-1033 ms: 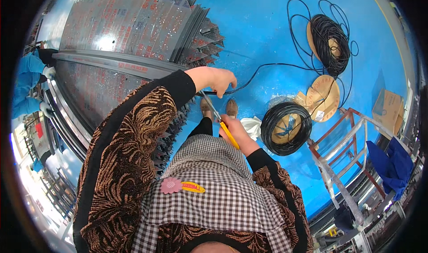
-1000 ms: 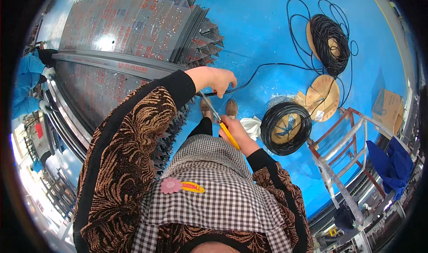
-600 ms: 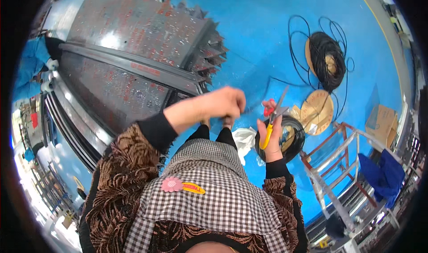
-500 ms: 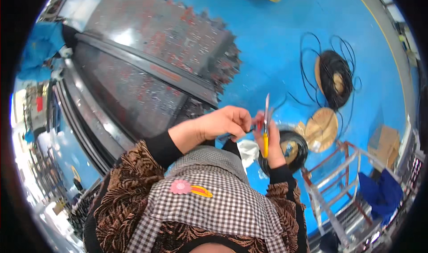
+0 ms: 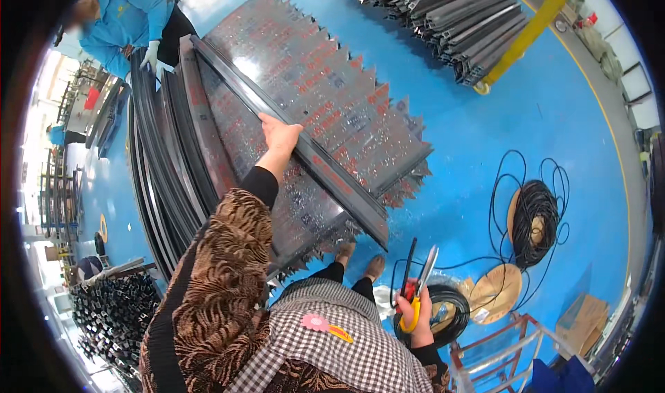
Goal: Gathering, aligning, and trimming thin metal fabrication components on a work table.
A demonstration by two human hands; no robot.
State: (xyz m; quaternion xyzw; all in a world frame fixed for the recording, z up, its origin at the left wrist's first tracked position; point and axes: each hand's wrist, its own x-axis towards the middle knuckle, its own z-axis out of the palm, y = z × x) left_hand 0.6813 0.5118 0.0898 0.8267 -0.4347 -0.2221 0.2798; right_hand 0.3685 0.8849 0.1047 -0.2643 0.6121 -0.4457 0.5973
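My left hand (image 5: 280, 135) reaches far forward and is closed over the edge of a long dark metal profile (image 5: 332, 176). That profile lies slantwise on top of a wide layer of similar profiles (image 5: 312, 67) flecked with bright shavings. Close to my body on the right, my right hand (image 5: 421, 318) holds scissors (image 5: 429, 267) with yellow handles, blades pointing away from me. A black rubber-like strip (image 5: 409, 263) and something small and red (image 5: 410, 289) show beside the scissors in the same hand; how they are held is partly hidden.
Coils of black strip (image 5: 535, 223) lie on the blue floor at right, near a round tan disc (image 5: 495, 292) and a cardboard box (image 5: 589, 324). A metal frame (image 5: 495, 355) stands at lower right. A co-worker in blue (image 5: 131, 19) with white gloves handles long profiles (image 5: 149, 137) at left.
My left hand has left the right hand's side and stretched forward onto the profile. My right hand still has the scissors. The view has shifted, bringing the co-worker and the far profile stack into sight.
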